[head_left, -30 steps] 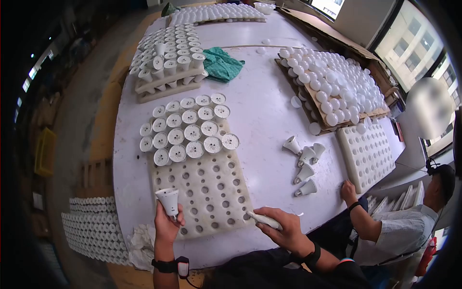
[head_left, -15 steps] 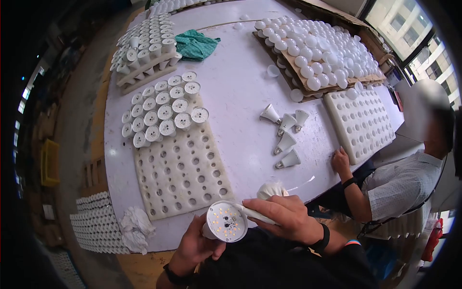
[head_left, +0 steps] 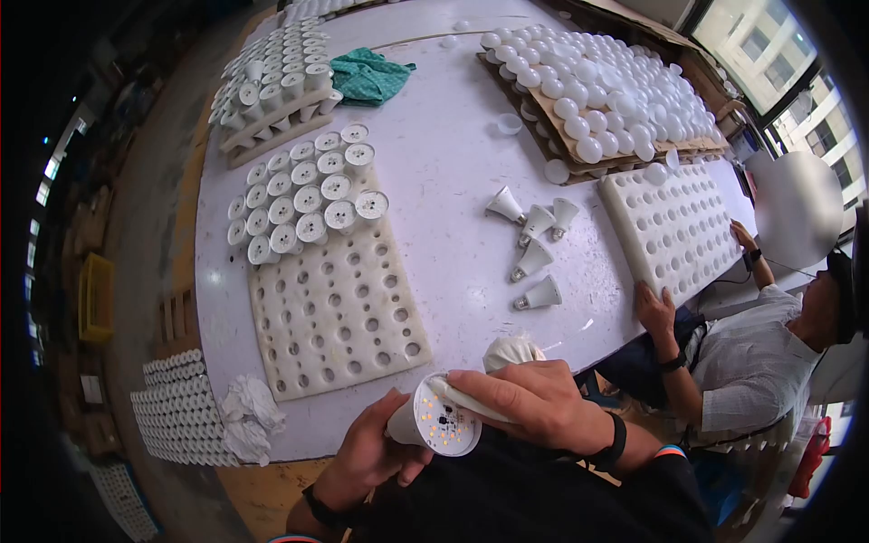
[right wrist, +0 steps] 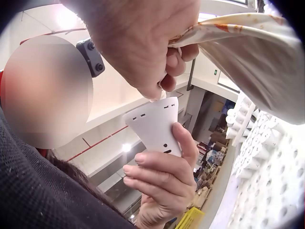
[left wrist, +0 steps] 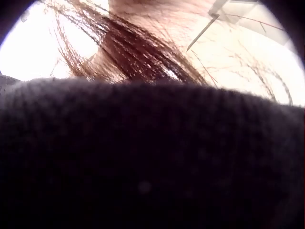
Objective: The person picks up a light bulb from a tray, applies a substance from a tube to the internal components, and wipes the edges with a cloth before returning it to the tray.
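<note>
My left hand (head_left: 367,452) grips a white bulb housing (head_left: 407,423) by its body, its wide end with a chip board (head_left: 448,422) turned up. My right hand (head_left: 534,404) pinches a whitish bag or cloth (head_left: 512,351), fingertips at the housing's rim. In the right wrist view the left hand (right wrist: 164,183) curls round the white housing (right wrist: 157,125), and the right hand (right wrist: 143,45) is above it, the pale cloth (right wrist: 257,57) hanging from its curled fingers. Dark fabric fills most of the left wrist view.
A foam tray (head_left: 339,312) holds rows of housings (head_left: 308,199) at its far end. Several loose housings (head_left: 540,294) lie mid-table. White domes (head_left: 597,100) are piled at the far right; another person's hand (head_left: 655,309) touches a second tray (head_left: 674,226). A green cloth (head_left: 371,77) lies far left.
The left hand brought the housing from over the table's near edge to the right hand and tilted it. The right hand now reaches over its rim. The other person's hands have moved onto the second tray.
</note>
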A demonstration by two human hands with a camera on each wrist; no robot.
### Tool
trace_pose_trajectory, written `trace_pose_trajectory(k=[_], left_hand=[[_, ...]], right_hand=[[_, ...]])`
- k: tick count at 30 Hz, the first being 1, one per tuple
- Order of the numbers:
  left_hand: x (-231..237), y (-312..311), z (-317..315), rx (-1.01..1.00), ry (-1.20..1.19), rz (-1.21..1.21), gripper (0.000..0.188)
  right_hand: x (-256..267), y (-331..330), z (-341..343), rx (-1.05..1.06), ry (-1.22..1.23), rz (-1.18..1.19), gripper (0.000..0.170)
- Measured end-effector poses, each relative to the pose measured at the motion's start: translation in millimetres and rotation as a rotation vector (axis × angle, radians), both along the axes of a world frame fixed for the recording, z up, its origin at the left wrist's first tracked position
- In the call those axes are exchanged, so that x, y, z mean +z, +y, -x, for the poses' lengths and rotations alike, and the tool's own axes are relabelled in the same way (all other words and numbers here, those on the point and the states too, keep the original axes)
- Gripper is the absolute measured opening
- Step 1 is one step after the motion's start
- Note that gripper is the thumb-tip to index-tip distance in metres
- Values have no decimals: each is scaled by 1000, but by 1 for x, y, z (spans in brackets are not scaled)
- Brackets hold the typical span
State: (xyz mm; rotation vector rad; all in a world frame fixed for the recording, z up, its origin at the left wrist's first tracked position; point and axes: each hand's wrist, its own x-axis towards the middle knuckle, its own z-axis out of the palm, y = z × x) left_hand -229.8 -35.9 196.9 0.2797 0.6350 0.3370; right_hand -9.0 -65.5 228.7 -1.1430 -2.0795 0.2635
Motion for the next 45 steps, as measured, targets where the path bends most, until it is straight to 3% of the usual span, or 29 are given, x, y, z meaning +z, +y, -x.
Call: trace_pose_trajectory(k=[10, 15, 21, 23, 29, 39, 45], left_hand=[[-6, 2, 6, -24, 5, -47, 50], [-10, -1, 10, 23, -35, -89, 50], [0, -3, 13, 141, 25, -312, 50], [2, -4, 11, 223, 63, -330, 46], [2, -5, 11, 284, -48, -385, 39], [4, -4, 15, 326, 9, -442, 25], [-4, -3, 15, 360, 22, -617, 16]], right_hand=[[4, 2, 3, 5, -66, 24, 55], [-4, 3, 4, -36, -27, -31, 43], [2, 1, 1, -24, -69, 75, 37], [0, 1, 1, -29, -83, 99, 34], [-1, 0, 1, -49, -85, 113, 27], [-3, -2, 3, -36, -59, 178, 23], [-4, -4, 4, 2, 3, 248, 25]])
